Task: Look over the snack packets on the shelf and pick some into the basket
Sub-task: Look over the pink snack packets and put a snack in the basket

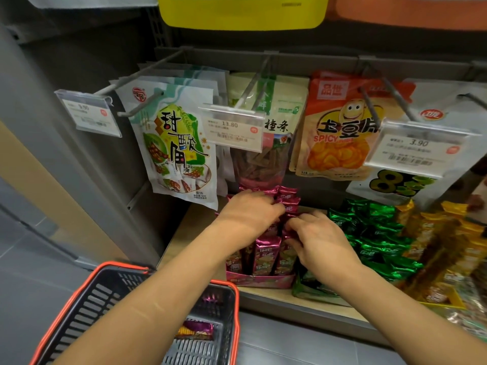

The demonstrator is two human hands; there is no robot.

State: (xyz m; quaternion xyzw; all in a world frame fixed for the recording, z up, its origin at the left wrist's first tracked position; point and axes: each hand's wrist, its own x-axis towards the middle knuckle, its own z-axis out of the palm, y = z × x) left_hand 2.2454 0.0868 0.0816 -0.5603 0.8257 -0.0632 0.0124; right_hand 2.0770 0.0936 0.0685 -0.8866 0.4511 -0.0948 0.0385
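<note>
1. Pink snack packets (264,248) stood upright in rows in a low pink display box (261,281) on the wooden shelf (184,233), directly under both hands.
2. The left hand (247,212) lay over the rear rows, its fingers curled down round the crimped tops of the packets there.
3. The right hand (321,241) reached in from the other side, its fingertips pinching the top of a packet in the middle rows; the 2 hands were close together but not touching.
4. Just right of the right hand lay a heap of green packets (376,233), and beyond those, farther right, a heap of gold packets (434,246).
5. Below the left forearm sat a dark basket (89,306) with an orange rim, well apart from the hands, on the floor side of the shelf edge.
6. On the basket floor lay a purple packet (197,326); a second one of the same kind (210,299) lay nearer the shelf.
7. Above the hands, bags hung on pegs: a white bag with green print (176,143) over the left hand, a clear-windowed bag of brown strips (266,154) straight above, and an orange bag marked SPICY (340,127) over the right hand.
8. Price tags reading 13.80 (232,127) and 3.90 (419,148) hung at the peg ends.
</note>
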